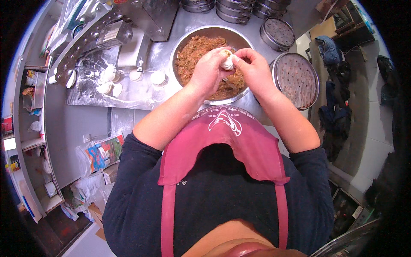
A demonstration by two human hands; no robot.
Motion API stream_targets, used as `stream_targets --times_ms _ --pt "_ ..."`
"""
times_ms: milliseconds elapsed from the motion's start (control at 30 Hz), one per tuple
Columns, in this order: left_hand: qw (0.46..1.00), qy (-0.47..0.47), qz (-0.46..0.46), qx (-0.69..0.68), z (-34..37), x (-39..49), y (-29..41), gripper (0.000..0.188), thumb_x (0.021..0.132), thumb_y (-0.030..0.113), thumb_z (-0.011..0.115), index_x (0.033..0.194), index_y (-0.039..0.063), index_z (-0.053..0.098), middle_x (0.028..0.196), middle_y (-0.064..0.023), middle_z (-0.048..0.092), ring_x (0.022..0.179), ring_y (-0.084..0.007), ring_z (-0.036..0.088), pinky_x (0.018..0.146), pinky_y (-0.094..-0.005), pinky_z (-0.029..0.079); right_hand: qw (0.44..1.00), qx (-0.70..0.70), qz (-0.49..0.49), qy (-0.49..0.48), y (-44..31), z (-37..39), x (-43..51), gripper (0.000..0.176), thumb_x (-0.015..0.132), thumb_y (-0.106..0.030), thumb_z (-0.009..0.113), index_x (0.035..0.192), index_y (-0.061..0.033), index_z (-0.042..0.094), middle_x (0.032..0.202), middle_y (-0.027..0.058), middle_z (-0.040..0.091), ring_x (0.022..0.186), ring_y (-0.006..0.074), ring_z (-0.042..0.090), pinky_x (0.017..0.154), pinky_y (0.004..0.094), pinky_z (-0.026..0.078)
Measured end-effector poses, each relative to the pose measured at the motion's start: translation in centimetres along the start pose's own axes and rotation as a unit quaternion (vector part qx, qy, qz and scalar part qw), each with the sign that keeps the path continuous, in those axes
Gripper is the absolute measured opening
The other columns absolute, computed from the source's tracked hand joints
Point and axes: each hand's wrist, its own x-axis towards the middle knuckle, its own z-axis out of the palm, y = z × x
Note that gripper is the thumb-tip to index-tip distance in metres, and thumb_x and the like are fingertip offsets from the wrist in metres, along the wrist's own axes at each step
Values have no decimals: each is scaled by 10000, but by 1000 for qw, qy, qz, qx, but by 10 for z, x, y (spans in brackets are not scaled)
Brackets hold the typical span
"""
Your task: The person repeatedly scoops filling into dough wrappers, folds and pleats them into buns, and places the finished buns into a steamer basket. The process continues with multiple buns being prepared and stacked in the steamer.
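Observation:
A white, pleated dough bun (227, 63) with filling showing at its open top rests in my left hand (207, 69), whose fingers curl around it. On the bun's right edge, the thumb and forefinger of my right hand (255, 69) pinch the dough. Both hands are above a wide steel bowl (171, 66) of brownish minced filling (192, 59). Some of the filling is hidden beneath my hands and forearms. Left of the bowl lies a small stack of round dough wrappers (158, 78).
More dough wrappers (135, 75) and floured dough pieces (110, 74) lie by a dough machine's belt (131, 48). A large round steamer tray (297, 80) stands right of the bowl, a smaller steamer (278, 33) behind it. Stacked steamers (236, 11) line the back.

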Motion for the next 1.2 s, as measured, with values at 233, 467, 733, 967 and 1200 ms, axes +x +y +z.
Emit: stream_targets --times_ms 233,467,733,967,1200 --pt "995 -9 55 88 -7 -1 1 442 911 84 531 1335 -37 506 1167 -126 622 992 -159 622 819 -295 543 982 -116 -146 -37 -9 -7 -10 102 825 -51 647 920 -29 618 853 115 611 822 298 600 737 382 480" --pt "973 -43 -29 224 -13 9 19 379 883 113 483 1210 -45 591 1080 -113 642 915 -186 639 786 -308 533 901 -300 -312 -28 -14 -10 0 150 873 -80 659 1003 -10 632 900 77 674 813 132 628 746 289 502" --pt "988 -29 -124 -84 -15 11 5 536 1012 473 290 1160 39 566 1096 -97 619 986 -218 603 777 -332 502 994 -83 -75 -11 0 -1 1 137 852 -101 655 944 -1 638 895 126 655 800 240 650 721 329 507" --pt "984 -11 -169 -58 -19 11 -3 647 999 587 218 1058 39 558 803 -69 616 599 -173 538 474 -288 390 984 -145 -77 -64 -4 -6 -9 165 845 -73 643 995 -7 627 879 139 646 810 281 638 724 366 501" --pt "988 21 -136 75 -7 7 18 658 997 595 241 973 47 605 715 -31 599 512 -110 483 424 -237 353 917 -295 -268 -10 -13 -2 -9 149 845 -62 659 986 -18 634 867 127 640 789 274 637 725 337 506"
